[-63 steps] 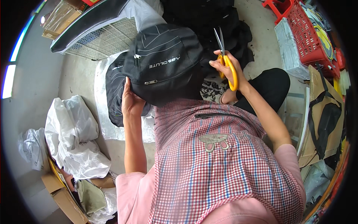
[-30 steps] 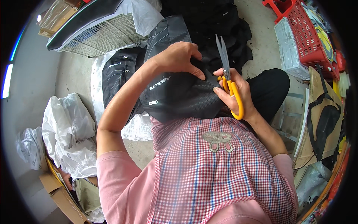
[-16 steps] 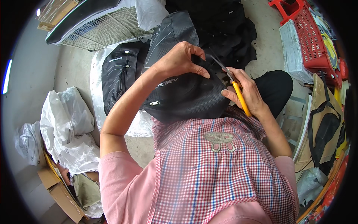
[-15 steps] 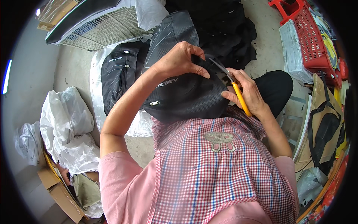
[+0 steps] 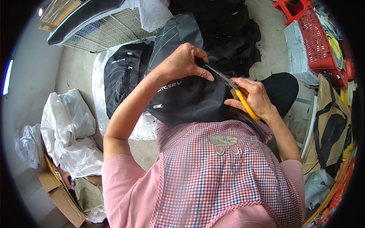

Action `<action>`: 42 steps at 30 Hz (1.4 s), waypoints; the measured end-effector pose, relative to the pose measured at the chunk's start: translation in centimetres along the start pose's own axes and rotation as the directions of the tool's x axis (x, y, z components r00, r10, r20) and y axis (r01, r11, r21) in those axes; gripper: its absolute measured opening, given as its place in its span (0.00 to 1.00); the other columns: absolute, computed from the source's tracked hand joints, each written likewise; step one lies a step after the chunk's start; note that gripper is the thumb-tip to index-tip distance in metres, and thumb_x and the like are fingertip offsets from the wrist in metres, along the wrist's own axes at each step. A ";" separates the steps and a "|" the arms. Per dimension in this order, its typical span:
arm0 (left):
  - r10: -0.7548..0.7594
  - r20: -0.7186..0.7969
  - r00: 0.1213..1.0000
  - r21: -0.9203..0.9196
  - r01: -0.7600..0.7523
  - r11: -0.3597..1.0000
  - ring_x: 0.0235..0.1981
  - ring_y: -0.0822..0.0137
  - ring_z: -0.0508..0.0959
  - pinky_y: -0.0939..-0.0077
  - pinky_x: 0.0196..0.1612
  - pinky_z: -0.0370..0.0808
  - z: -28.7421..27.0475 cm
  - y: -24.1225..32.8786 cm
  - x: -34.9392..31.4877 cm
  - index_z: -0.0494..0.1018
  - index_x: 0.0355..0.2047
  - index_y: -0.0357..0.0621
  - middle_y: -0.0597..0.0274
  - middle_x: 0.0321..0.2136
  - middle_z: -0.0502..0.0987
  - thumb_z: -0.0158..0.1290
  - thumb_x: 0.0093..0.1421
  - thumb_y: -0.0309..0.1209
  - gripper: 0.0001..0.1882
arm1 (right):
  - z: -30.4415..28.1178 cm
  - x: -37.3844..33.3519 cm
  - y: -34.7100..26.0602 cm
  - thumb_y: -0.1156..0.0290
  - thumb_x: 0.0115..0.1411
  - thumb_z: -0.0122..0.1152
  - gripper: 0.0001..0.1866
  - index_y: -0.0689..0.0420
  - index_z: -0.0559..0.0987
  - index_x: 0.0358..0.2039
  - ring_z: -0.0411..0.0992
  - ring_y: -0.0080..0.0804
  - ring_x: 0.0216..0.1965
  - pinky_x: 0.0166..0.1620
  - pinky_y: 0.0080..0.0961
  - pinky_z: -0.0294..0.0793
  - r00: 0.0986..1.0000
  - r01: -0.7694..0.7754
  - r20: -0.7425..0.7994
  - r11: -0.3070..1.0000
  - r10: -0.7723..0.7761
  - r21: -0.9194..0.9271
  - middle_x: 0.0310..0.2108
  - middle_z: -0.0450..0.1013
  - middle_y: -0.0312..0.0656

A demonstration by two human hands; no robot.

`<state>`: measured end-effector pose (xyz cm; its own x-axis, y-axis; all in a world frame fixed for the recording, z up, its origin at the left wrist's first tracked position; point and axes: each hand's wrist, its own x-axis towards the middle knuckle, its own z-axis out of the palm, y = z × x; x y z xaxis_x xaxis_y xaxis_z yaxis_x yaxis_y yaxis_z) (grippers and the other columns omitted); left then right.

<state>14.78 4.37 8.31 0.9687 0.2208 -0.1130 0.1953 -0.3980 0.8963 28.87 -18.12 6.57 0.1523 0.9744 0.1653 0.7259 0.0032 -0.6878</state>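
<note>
The left hand (image 5: 184, 62) pinches the black bag (image 5: 197, 100). The right hand (image 5: 255, 98) holds yellow scissors (image 5: 239, 94), slanting up and left, tips near the left hand.

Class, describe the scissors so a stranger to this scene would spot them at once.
Find the checked apron in the lower middle. Above it is a black zipped bag; at its right edge, the right hand holds the scissors. Their yellow handle and grey blades set them apart from the black bag.

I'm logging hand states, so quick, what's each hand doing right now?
Left hand: curled, thumb and fingers holding the black bag.
Right hand: closed around the yellow-handled scissors.
</note>
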 end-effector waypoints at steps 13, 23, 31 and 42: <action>-0.059 0.054 0.997 0.033 0.057 0.998 0.15 0.79 0.61 0.86 0.22 0.62 0.0 0.7 0.5 0.76 0.20 0.39 0.75 0.13 0.68 0.71 0.38 0.30 0.14 | 0.3 0.3 0.5 0.66 0.45 0.73 0.20 0.66 0.75 0.33 0.62 0.25 0.15 0.21 0.20 0.63 0.998 0.053 -0.041 0.998 -0.054 -0.027 0.19 0.71 0.40; -0.009 0.047 0.999 0.099 0.005 0.995 0.13 0.73 0.62 0.81 0.19 0.64 0.9 0.3 1.3 0.78 0.23 0.37 0.68 0.11 0.67 0.71 0.37 0.37 0.19 | 1.0 -1.0 1.4 0.71 0.52 0.64 0.14 0.66 0.76 0.37 0.62 0.24 0.15 0.22 0.19 0.62 0.996 -0.083 -0.020 0.978 0.089 0.193 0.17 0.69 0.38; 0.306 0.147 0.941 0.438 -0.339 0.833 0.17 0.59 0.72 0.70 0.26 0.71 2.3 -0.7 5.2 0.80 0.27 0.46 0.63 0.16 0.75 0.68 0.35 0.51 0.24 | 3.9 -1.8 0.3 0.75 0.51 0.60 0.17 0.63 0.73 0.43 0.64 0.22 0.29 0.35 0.15 0.64 0.864 -0.374 0.037 0.590 0.502 0.716 0.31 0.70 0.37; 0.002 -0.168 0.986 0.627 0.105 0.772 0.24 0.64 0.72 0.72 0.33 0.71 -12.2 -9.7 6.9 0.77 0.23 0.40 0.63 0.22 0.74 0.54 0.45 0.68 0.37 | -7.6 1.3 2.3 0.75 0.56 0.44 0.27 0.56 0.65 0.59 0.68 0.31 0.45 0.56 0.23 0.62 0.859 -0.174 -0.051 0.384 0.510 0.907 0.49 0.68 0.43</action>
<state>17.67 20.59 4.06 0.9297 0.3664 -0.0375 0.3485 -0.8422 0.4115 35.80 -18.54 10.56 0.5353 0.8268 -0.1728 -0.3561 0.0355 -0.9338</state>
